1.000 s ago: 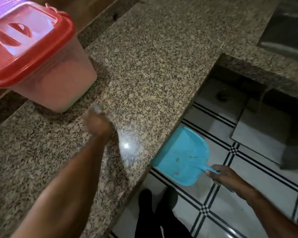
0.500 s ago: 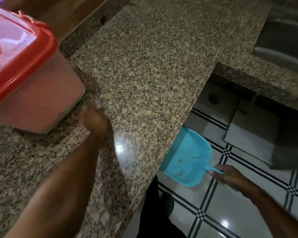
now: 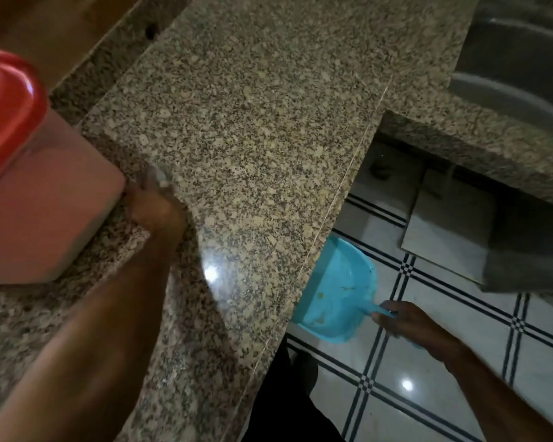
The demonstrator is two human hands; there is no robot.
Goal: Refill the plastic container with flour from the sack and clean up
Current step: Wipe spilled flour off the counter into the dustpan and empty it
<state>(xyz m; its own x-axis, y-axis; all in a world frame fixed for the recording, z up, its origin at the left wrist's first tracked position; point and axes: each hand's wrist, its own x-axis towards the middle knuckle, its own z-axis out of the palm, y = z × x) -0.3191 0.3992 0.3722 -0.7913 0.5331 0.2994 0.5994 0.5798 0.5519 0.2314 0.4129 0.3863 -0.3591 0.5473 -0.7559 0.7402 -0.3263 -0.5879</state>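
Observation:
The plastic container [image 3: 45, 218], clear-sided and full of pale flour, stands at the left on the granite counter [image 3: 253, 122] with its red lid [image 3: 10, 116] on. My left hand [image 3: 155, 208] rests on the counter right beside the container's near corner. Something whitish shows at its fingertips, too blurred to identify. Below the counter's front edge my right hand [image 3: 409, 323] grips the handle of a blue dustpan [image 3: 339, 295]. The pan is held against the edge and carries a few crumbs. No sack is in view.
A steel sink [image 3: 517, 59] is set into the counter at the top right. Under it lie a white tiled floor [image 3: 428, 378] with dark lines and a pale slab [image 3: 444, 224]. My dark-clothed legs [image 3: 288, 393] stand close to the counter.
My left hand has slid left and away across the counter, up to the container's corner. The view has shifted, so the container sits lower left. The dustpan stays at the edge.

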